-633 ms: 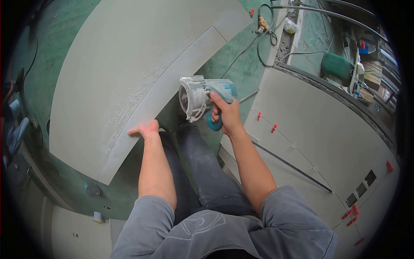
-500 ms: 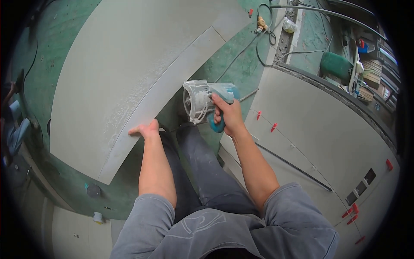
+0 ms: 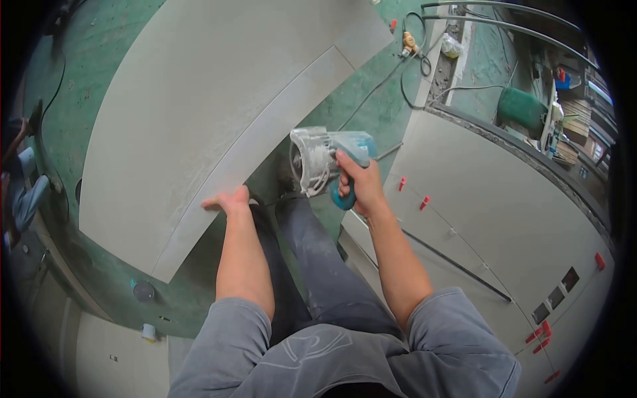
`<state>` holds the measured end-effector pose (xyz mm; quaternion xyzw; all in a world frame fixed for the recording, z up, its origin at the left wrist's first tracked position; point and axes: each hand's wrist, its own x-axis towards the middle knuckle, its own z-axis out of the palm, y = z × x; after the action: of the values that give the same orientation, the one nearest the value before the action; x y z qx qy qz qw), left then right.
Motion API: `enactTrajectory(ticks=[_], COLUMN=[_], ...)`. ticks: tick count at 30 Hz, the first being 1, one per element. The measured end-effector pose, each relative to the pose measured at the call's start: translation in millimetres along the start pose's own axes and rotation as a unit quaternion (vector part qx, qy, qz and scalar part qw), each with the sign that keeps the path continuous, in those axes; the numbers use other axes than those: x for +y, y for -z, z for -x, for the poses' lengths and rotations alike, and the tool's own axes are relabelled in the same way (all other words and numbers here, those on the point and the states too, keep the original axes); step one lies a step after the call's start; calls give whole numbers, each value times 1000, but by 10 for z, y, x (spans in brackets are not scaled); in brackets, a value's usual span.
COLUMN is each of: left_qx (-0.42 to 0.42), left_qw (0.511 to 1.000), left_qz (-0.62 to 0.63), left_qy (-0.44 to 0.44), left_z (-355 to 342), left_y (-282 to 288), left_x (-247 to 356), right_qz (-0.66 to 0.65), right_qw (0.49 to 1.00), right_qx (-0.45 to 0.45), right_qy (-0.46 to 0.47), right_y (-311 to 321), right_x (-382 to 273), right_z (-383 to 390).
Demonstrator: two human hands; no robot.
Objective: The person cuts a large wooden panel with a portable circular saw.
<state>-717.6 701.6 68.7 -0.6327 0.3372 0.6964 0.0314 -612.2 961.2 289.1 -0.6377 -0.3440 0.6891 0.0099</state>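
Note:
A large grey tile slab (image 3: 179,99) lies ahead of me, with a straight line scored or cut parallel to its near edge. At that edge, my left hand (image 3: 229,199) grips the slab, one digit stretched over its top and the other fingers mostly hidden. My right hand (image 3: 358,179) is wrapped around the handle of a teal handheld tile saw (image 3: 315,159). White dust cakes the saw's guard, which is held apart from the slab, just to the right of its edge. Some pale dust remains along the line.
To the right, large tiles with red levelling clips (image 3: 424,203) and a dark rod (image 3: 458,265) lie on the floor. A cable with a yellow plug (image 3: 409,43) runs behind the saw. A green drum (image 3: 522,106) stands far right. Another person's leg (image 3: 30,199) shows at far left.
The white dust along the slab's line has thinned and spread out. The whole view has shifted slightly; both hands keep their holds, and the saw stays off the slab.

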Motion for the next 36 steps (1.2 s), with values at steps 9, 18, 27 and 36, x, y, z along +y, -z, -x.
enactTrajectory(ticks=[9,18,27,36], left_qx=[-37,-47,-52,39], left_qw=[998,997,985,990], left_qz=[-14,48,105,118], left_qy=[40,26,127,67], left_z=[-102,-139,-855,-2229], left_y=[-2,7,1605,5366], left_x=[37,525,3125,7900], right_qz=[60,99,254,301], right_qw=[997,995,967,951], right_qx=[25,30,16,-64], right_qy=[50,14,8,35], right_y=[-112,-288,-1993,-4214], right_x=[266,631,2222,5273], right_z=[20,370,2530,5435])
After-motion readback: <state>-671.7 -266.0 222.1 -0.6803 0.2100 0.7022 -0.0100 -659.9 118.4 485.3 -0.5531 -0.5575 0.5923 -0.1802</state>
